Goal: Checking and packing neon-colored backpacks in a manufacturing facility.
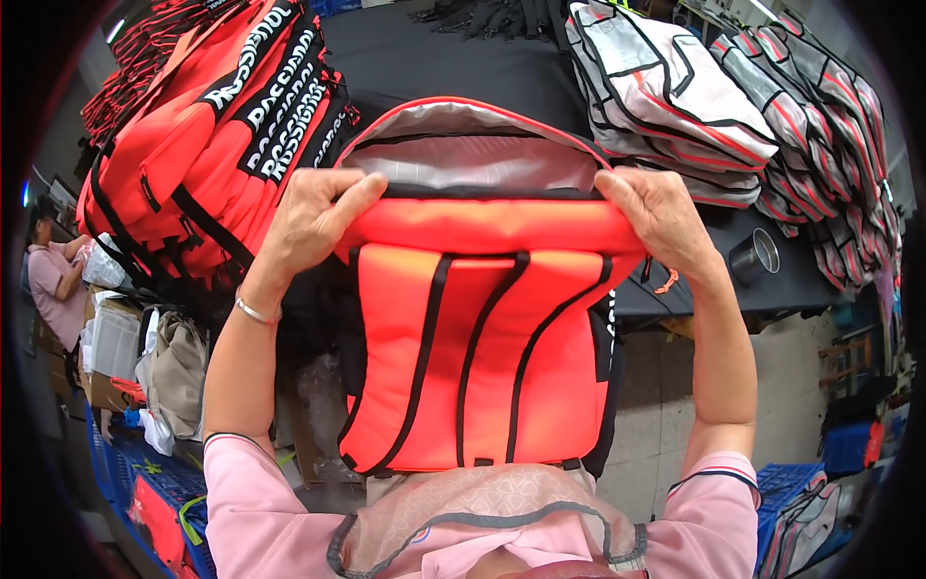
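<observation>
Red backpack [490, 338] at near edge of counter [424, 72]: red side out, mouth open, not yet closed. L hand [320, 220] + R hand [664, 220]: fingers gripping rim. Grey lining-out bags [666, 101] on R apparently undone; red stack [207, 159] on L prob. done.

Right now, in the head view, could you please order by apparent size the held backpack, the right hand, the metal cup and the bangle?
Largest to smallest, as they look:
1. Backpack
2. Right hand
3. Metal cup
4. Bangle

A bag stack [217, 145] lies left of the backpack [484, 328], a cup [747, 261] right.
</observation>
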Motion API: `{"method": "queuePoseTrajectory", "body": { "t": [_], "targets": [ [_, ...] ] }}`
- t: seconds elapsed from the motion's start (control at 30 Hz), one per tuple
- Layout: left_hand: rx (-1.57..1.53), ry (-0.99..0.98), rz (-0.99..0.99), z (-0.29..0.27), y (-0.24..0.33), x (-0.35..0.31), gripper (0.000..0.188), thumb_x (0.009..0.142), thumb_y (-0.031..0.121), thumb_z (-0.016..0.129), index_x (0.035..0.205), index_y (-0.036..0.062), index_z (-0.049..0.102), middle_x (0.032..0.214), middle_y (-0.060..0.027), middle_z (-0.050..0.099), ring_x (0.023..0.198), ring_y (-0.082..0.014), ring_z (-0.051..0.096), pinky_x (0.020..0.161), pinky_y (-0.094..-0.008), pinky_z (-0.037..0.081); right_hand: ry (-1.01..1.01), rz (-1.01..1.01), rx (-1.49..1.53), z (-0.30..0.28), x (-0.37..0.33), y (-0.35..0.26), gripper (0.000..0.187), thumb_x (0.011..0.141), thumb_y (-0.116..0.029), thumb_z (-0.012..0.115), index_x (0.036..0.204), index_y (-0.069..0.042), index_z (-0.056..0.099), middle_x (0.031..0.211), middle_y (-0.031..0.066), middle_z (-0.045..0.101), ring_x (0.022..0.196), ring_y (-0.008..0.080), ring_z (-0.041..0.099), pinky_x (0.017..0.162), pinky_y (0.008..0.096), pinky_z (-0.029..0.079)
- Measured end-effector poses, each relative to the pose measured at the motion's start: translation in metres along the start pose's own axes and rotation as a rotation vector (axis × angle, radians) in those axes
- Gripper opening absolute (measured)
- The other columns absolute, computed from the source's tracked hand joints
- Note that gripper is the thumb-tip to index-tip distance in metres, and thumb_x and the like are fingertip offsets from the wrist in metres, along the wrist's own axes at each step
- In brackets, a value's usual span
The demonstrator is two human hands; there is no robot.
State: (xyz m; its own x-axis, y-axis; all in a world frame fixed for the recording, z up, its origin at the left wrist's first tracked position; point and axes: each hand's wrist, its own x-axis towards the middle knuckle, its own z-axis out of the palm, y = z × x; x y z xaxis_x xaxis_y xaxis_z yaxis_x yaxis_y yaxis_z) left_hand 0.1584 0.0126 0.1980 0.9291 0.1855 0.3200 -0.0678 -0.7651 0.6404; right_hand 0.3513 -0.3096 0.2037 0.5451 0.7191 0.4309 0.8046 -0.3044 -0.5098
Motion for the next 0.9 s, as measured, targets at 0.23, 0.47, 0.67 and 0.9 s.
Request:
{"method": "queuePoseTrajectory", "body": {
  "t": [0.23, 0.47, 0.67, 0.9],
  "targets": [
    [0.008, 0.312, 0.117, -0.019, 0.024, -0.004, 0.046, 0.099, 0.019, 0.060, 0.062, 0.0009, 0.040, 0.059, 0.0064, 0.033, 0.057, -0.0038, 0.028, 0.049, -0.0269, 0.022, 0.028, -0.127, 0.228, -0.026, 0.003, 0.007, 0.030, 0.092, -0.029, 0.069, 0.095, 0.000, 0.065, 0.070, -0.0009, 0.058, 0.069, 0.0051, 0.051, 0.064, 0.0219, 0.043],
    [0.330, 0.514, 0.049, -0.018, -0.044, 0.109, 0.039, 0.089, 0.042, 0.069, 0.105, 0.0066, 0.073, 0.083, -0.0044, 0.071, 0.073, -0.0139, 0.065, 0.070, -0.0288, 0.051, 0.384, -0.060, 0.040, 0.014, 0.106, 0.061, 0.037, 0.089, -0.029, 0.070, 0.114, -0.002, 0.068, 0.098, 0.0105, 0.073, 0.079, 0.0236, 0.069, 0.076, 0.0317, 0.053],
    [0.773, 0.012, 0.138, 0.118, -0.153, 0.034, 0.046, 0.093, 0.021, 0.058, 0.136, 0.0079, 0.054, 0.145, -0.0086, 0.049, 0.139, -0.0263, 0.039, 0.109, -0.0566, 0.035, 0.064, -0.024, -0.536, 0.182, 0.000, 0.191, 0.049, 0.096, -0.031, 0.056, 0.142, -0.014, 0.046, 0.148, 0.0187, 0.041, 0.134, 0.0368, 0.043, 0.110, 0.0512, 0.037],
    [0.718, 0.024, 0.124, 0.115, -0.134, -0.022, 0.040, 0.087, 0.026, 0.063, 0.121, 0.0059, 0.064, 0.134, -0.0065, 0.059, 0.133, -0.0253, 0.046, 0.111, -0.0652, 0.020, -0.065, 0.092, -0.240, 0.151, -0.010, 0.108, 0.074, 0.086, -0.022, 0.071, 0.149, -0.018, 0.034, 0.151, 0.0216, 0.034, 0.133, 0.0379, 0.044, 0.107, 0.0468, 0.041]
  ]
}}
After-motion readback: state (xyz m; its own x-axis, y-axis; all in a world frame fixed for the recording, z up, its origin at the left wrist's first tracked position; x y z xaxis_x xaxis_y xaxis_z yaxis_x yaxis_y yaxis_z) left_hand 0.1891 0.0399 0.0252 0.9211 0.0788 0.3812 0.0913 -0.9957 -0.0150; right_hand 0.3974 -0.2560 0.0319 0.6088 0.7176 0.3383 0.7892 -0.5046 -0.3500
